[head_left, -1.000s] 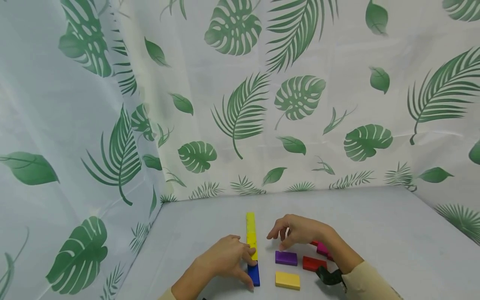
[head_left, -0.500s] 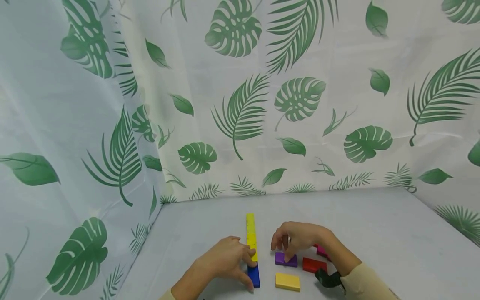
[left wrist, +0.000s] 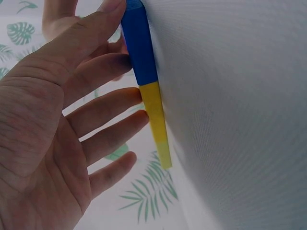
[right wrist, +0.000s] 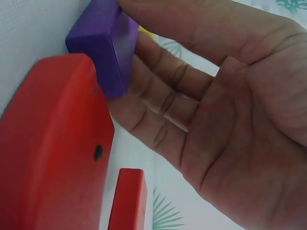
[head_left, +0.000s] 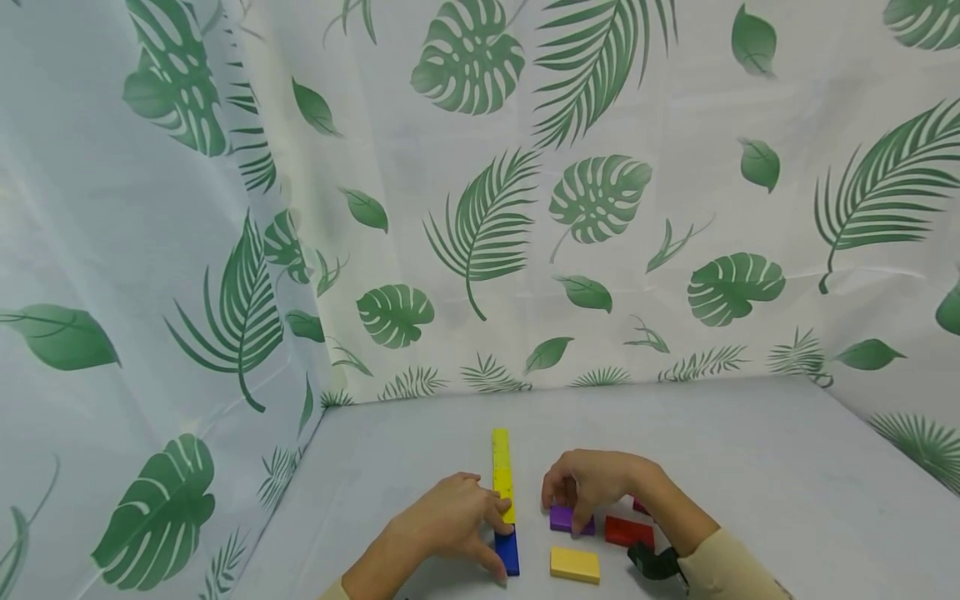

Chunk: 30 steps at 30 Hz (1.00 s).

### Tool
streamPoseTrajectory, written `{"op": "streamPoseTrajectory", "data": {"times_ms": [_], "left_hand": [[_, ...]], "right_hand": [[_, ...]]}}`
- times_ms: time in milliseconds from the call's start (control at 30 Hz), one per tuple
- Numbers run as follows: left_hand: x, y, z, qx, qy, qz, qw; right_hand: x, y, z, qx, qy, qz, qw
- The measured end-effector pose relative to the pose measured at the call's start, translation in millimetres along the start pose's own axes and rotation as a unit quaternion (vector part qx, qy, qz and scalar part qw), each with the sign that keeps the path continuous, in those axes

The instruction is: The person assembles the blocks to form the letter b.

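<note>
A row of flat blocks lies on the grey table (head_left: 750,450): yellow blocks (head_left: 501,467) with a blue block (head_left: 508,552) at the near end. My left hand (head_left: 457,521) rests against this row, straight fingers touching the blue block (left wrist: 139,52) and yellow block (left wrist: 156,120). My right hand (head_left: 592,483) pinches a purple block (head_left: 562,518) between thumb and fingers; the right wrist view shows the purple block (right wrist: 103,43) in the fingers (right wrist: 168,96).
A loose yellow block (head_left: 574,564) lies near the front edge, a red block (head_left: 628,531) to its right, and a magenta one (head_left: 642,506) behind my right wrist. Red blocks (right wrist: 53,153) fill the right wrist view. Leaf-print curtains (head_left: 525,208) wall the table.
My right hand came down and toward me onto the purple block and closed its fingers on it. The left hand stayed on the row.
</note>
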State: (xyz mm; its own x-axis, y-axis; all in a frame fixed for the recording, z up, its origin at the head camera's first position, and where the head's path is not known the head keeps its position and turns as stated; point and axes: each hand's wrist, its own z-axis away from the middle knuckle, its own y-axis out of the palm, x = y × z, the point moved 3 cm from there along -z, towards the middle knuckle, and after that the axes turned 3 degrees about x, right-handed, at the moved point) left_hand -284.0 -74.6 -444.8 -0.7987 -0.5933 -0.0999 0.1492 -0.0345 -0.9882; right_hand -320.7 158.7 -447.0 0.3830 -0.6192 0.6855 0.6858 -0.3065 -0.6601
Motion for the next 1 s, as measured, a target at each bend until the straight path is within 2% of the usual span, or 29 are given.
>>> {"op": "streamPoseTrajectory", "data": {"times_ms": [267,367,633,1000], "left_hand": [[0.5,1.2,0.2,0.001,0.002,-0.001,1.0000],[0.2,0.7,0.4,0.000,0.004,-0.003,1.0000],[-0.1,-0.6,0.9,-0.001,0.000,0.003,1.0000],[-1.1,-2.2,1.8,-0.004,0.003,-0.003,1.0000]], "right_hand": [[0,3,0,-0.013,0.051,0.018,0.998],[0,3,0,-0.021,0.056,0.023,0.998],[1,-1,-2,-0.044,0.025,0.034,0.998],[-1,-10,-3,-0.123,-0.028,0.044,0.991]]}}
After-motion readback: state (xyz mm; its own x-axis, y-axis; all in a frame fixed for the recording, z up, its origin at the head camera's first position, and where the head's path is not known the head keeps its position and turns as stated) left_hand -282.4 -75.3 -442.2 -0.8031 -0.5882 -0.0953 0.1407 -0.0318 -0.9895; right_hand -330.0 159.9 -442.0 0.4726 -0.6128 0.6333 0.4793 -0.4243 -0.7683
